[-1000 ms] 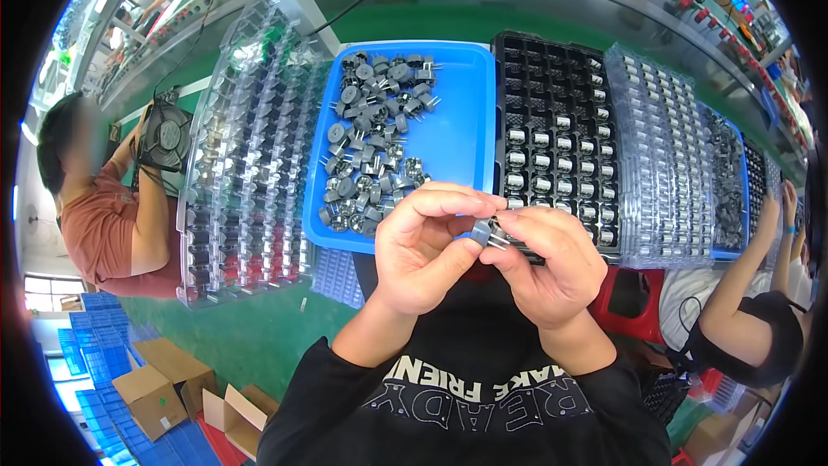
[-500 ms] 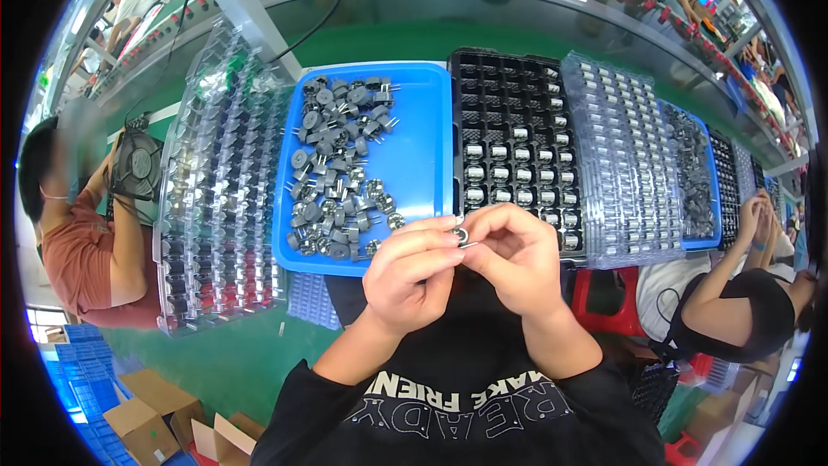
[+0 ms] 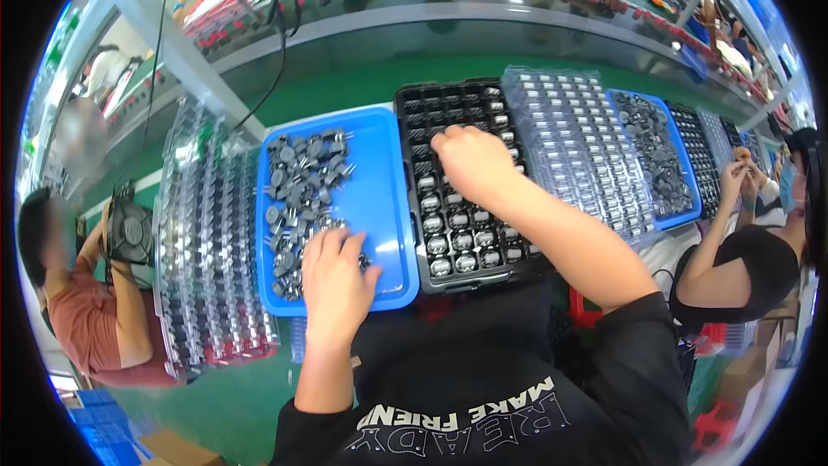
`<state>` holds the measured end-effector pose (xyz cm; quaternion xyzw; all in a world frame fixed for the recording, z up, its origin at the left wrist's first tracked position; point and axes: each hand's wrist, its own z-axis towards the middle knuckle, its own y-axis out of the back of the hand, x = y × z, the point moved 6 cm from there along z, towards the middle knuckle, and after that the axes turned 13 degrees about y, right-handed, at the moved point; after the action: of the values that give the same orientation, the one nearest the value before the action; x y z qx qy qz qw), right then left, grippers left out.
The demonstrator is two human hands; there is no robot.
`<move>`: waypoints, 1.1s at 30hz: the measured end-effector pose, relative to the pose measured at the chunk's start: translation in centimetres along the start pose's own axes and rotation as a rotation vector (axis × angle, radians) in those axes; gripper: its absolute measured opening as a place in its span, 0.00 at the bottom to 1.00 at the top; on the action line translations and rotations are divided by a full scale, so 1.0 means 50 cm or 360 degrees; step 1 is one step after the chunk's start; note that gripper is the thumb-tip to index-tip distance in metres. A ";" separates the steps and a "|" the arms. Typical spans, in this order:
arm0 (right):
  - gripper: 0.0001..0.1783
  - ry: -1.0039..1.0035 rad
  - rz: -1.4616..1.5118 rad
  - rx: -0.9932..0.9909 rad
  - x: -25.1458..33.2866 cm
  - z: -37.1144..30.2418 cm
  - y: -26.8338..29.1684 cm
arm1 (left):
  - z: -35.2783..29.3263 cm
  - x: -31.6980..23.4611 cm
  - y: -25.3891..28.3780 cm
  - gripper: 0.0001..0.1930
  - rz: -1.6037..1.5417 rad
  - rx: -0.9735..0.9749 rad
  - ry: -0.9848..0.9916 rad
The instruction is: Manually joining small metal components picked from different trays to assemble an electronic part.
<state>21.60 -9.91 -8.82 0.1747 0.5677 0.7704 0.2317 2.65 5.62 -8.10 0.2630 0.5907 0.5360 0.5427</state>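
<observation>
My left hand (image 3: 335, 280) rests palm down in the near part of the blue tray (image 3: 379, 207), a shallow, smooth plastic tray with rounded corners. Its fingers are loosely curled over the heap of small grey metal parts (image 3: 297, 198), touching them; I cannot tell whether any part is pinched beneath. The parts are short, cylindrical and dull, with thin pins, piled against the tray's left side.

My right hand (image 3: 473, 164) reaches over the black compartment tray (image 3: 448, 181), a rigid moulded grid of square pockets lying just right of the blue tray. Its fingers bend down onto the upper pockets; what they hold, if anything, is hidden. The nearer pockets each carry one seated grey part.

Stacks of clear, ribbed blister trays (image 3: 207, 250) flank both trays on the green tabletop (image 3: 345, 86).
</observation>
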 end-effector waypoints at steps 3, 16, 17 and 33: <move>0.06 0.0020 0.0076 0.0060 -0.014 0.009 -0.024 | -0.011 0.006 0.010 0.23 0.0070 0.0037 -0.0027; 0.20 -0.1141 0.0367 -0.0316 -0.416 -0.081 0.037 | -0.009 0.045 -0.009 0.15 0.0034 0.0060 -0.0188; 0.19 -0.1136 0.0377 -0.0321 -0.417 -0.085 0.039 | -0.012 0.045 -0.007 0.16 0.0034 0.0085 -0.0199; 0.05 -0.0662 0.0585 -0.0385 -0.412 -0.080 0.073 | 0.022 0.097 0.014 0.16 -0.0700 0.0031 -0.0024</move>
<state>36.01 -25.44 -6.63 0.3998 0.3709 0.8091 0.2189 2.17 10.52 -9.03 0.1370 0.6350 0.3970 0.6484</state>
